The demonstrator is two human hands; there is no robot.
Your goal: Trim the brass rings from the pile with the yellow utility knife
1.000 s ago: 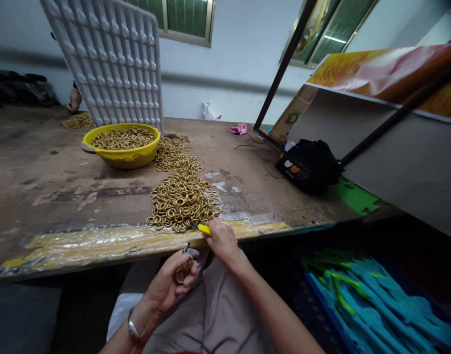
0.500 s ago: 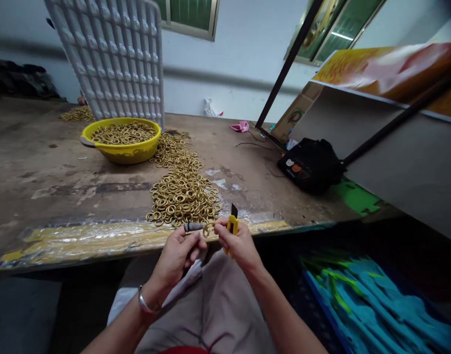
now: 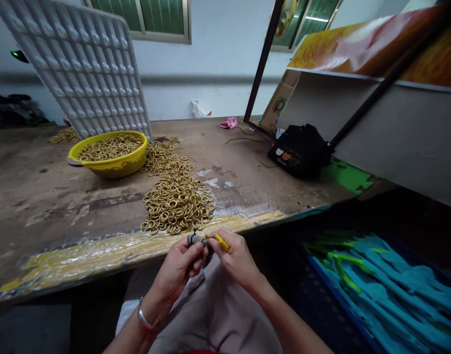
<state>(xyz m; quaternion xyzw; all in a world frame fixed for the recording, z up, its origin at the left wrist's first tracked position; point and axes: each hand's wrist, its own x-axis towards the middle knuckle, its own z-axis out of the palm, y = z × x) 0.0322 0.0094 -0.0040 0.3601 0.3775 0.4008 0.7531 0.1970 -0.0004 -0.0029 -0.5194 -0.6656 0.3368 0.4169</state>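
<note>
My left hand point(image 3: 183, 263) is closed at the table edge, its index finger seemingly wrapped in a grey finger cover point(image 3: 196, 239) with a dark band. At that fingertip a small gold-coloured ring point(image 3: 204, 239) is pinched. My right hand point(image 3: 238, 258) is wrapped round a yellow utility knife point(image 3: 221, 242), its thumb and fingertips meeting the ring; the blade does not show clearly. Just beyond both hands a heap of gold-coloured rings point(image 3: 177, 204) lies on the table point(image 3: 240, 172).
Behind the heap stands a yellow basin point(image 3: 117, 167) full of rings, before a ribbed white panel point(image 3: 89, 69). A black bag point(image 3: 301, 152) rests at the right beside a dark metal frame point(image 3: 260, 64). Turquoise pieces point(image 3: 391, 280) fill a blue crate low on the right.
The knife has tilted down from upright, and my right hand has closed in on the left fingertip and the ring. The camera view has turned slightly right.
</note>
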